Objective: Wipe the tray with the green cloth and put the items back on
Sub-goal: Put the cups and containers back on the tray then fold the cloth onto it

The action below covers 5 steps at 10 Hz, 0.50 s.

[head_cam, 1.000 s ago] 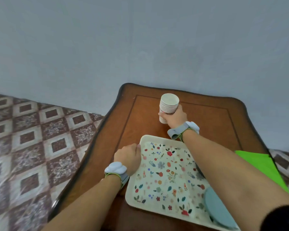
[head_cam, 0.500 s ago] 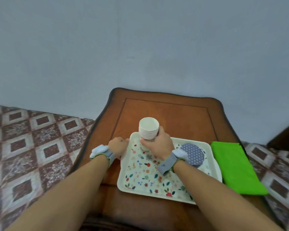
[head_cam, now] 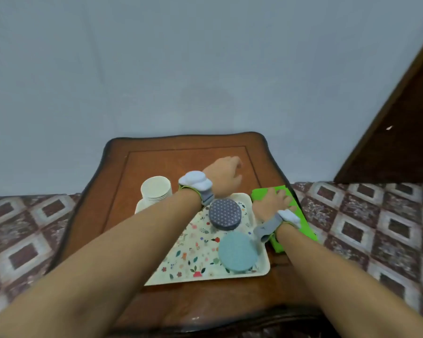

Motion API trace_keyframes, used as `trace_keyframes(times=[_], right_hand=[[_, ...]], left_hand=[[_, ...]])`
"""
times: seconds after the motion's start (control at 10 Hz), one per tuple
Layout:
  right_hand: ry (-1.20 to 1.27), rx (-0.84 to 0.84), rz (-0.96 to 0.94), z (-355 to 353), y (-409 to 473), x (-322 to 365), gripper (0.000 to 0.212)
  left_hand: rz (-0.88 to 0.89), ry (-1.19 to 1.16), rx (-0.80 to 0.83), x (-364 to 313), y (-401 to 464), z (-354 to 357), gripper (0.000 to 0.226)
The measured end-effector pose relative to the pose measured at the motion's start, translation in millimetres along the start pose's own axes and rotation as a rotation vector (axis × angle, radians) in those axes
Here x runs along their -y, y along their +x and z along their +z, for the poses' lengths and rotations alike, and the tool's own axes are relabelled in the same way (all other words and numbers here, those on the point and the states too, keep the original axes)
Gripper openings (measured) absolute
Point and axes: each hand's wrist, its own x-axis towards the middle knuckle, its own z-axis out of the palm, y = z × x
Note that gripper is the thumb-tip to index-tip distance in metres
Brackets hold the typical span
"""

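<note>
Tray loaded, both hands reaching across the wooden table [head_cam: 156, 164]

The floral tray [head_cam: 200, 262] holds the stack of paper cups [head_cam: 156, 189] at its far left corner, plus a patterned round tin [head_cam: 225, 214] and a teal round lid [head_cam: 237, 252] on the right. Right hand [head_cam: 270, 204] lies flat, fingers spread, on the green cloth [head_cam: 300, 224] just beside the tray – not gripping. Left hand [head_cam: 224, 176] hangs past the tray's far edge, loosely open, holding nothing.
</note>
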Motion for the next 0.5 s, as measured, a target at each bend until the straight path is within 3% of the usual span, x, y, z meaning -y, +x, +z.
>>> trace_keyframes(times=[0.1,0.2,0.3,0.4,0.5], right_hand=[[-0.066,0.034,0.143,7.1,24.5,-24.0,0.056],[-0.05,0.021,0.204,8.8,43.5,-22.7,0.067],[-0.062,0.115,0.208,6.4,68.4,-24.1,0.052],[0.02,0.228,0.095,5.1,89.1,-32.9,0.054],[0.06,0.296,0.013,0.0,93.1,-34.3,0.07]], left_hand=[[-0.115,0.089,0.281,-21.4,23.1,59.4,0.042],[-0.186,0.153,0.372,-32.6,39.9,97.6,0.051],[-0.257,0.056,0.404,-31.7,55.7,122.5,0.055],[-0.21,0.158,0.358,-24.5,67.2,144.6,0.054],[-0.227,0.094,0.35,-23.8,76.1,146.0,0.046]])
